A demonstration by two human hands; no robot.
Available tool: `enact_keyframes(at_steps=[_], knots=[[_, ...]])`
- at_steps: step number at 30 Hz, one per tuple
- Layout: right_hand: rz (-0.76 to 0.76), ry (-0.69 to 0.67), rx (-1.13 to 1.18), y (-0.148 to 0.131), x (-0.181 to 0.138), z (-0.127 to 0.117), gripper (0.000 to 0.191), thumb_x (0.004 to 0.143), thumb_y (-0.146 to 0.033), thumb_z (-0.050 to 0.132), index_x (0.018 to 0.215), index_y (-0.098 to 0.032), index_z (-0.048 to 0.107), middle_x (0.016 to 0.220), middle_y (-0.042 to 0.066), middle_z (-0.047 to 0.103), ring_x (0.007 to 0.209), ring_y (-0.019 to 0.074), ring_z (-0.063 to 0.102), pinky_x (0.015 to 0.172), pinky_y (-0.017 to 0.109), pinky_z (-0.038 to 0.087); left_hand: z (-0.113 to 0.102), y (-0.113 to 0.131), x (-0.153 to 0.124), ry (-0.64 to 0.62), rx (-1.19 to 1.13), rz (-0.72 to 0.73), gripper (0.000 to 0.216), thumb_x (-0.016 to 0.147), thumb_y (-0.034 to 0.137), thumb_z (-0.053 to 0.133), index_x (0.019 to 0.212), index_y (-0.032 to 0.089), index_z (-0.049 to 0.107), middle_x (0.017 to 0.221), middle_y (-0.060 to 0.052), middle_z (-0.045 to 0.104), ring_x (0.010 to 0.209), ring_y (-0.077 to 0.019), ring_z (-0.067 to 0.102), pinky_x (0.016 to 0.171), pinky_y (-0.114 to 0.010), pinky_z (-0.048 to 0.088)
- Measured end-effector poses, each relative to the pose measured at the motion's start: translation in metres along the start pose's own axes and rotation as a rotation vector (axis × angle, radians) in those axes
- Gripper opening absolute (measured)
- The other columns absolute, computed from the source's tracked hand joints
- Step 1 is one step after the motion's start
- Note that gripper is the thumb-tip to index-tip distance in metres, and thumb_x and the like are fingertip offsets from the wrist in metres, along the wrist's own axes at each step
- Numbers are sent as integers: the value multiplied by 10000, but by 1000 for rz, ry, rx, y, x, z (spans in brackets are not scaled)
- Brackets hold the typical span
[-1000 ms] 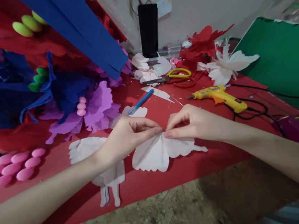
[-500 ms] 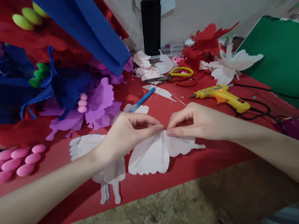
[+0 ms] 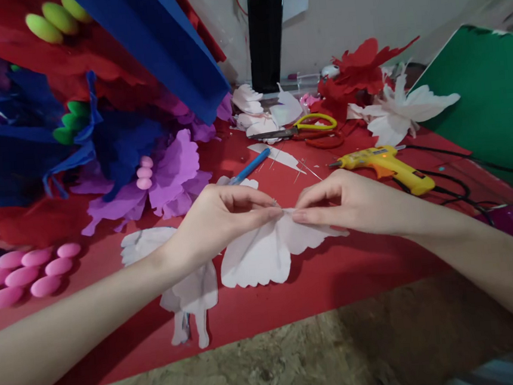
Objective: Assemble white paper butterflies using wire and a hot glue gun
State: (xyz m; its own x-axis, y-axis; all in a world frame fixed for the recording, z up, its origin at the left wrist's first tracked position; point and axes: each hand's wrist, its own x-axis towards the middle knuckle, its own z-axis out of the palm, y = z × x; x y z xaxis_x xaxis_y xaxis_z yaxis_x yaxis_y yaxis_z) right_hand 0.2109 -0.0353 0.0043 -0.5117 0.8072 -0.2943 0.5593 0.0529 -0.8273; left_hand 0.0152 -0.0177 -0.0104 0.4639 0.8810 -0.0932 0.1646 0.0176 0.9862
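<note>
Left hand (image 3: 216, 220) and right hand (image 3: 343, 206) each pinch the white paper petal (image 3: 262, 258) over the red sheet (image 3: 335, 275).

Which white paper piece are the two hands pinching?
The fan-shaped white piece in the middle: left hand and right hand pinch its top; the others are not held.

Behind the paper petals (image 3: 262, 258) lie the pen (image 3: 250, 166) and, rightward, glue gun (image 3: 389, 166).
</note>
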Motion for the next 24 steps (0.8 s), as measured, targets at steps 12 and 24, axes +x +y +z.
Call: enact_keyframes(at_steps=[12,24], knots=[[-16,-35,-133,2,-2,-15,417,783,-507,527,559,-159,475,481,-34,340,437,26,266,405,212,167,-1,-4,3,39,-112,0,14,625,200,691,624,186,689,617,53,656,533,-55,550,492,-141,422],[-10,63,-180,12,-3,-24,432,777,-556,524,618,-175,653,593,12,615,523,79,517,487,205,356,-1,-8,6,104,-189,-18,109,633,241,705,651,151,647,648,39,624,589,-63,541,550,-168,410]])
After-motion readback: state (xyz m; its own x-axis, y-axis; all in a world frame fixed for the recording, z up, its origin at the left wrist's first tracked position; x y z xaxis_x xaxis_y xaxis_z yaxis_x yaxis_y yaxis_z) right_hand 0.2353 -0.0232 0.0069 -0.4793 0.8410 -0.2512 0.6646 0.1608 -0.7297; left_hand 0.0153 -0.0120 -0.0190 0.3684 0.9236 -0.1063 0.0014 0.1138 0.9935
